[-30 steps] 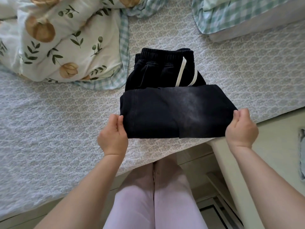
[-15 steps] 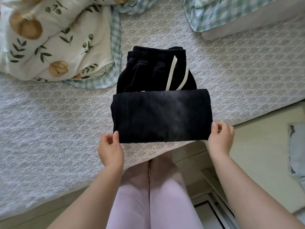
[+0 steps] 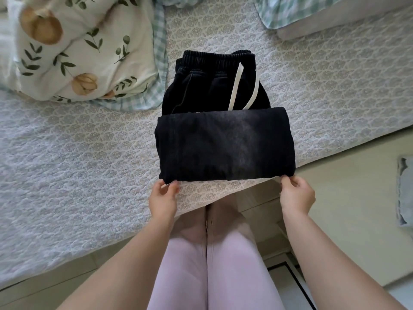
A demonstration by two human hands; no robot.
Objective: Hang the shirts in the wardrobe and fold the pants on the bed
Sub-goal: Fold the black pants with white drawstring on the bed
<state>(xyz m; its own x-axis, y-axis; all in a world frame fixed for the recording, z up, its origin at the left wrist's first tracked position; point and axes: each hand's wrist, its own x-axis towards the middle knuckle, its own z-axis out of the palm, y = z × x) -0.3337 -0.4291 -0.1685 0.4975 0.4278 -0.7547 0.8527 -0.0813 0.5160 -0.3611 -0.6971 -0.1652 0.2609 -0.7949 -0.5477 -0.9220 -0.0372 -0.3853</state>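
Head view: black pants (image 3: 223, 144) lay on bed (image 3: 67, 164), close to its near edge. They were folded, with the lower part doubled over the top. Waistband and white drawstring (image 3: 234, 86) showed at the far side. Left hand (image 3: 164, 198) pinched the fold's near-left corner. Right hand (image 3: 295, 193) gripped the near-right corner, fingers curled on the fabric. Floral duvet (image 3: 78, 52) was bunched far left, just beside the waistband. Checked pillow (image 3: 335, 14) sat far right, well apart from the pants. Grey cloth (image 3: 405, 193) lay on the floor at right. Pink-clad legs (image 3: 207, 265) stood at the bed edge.
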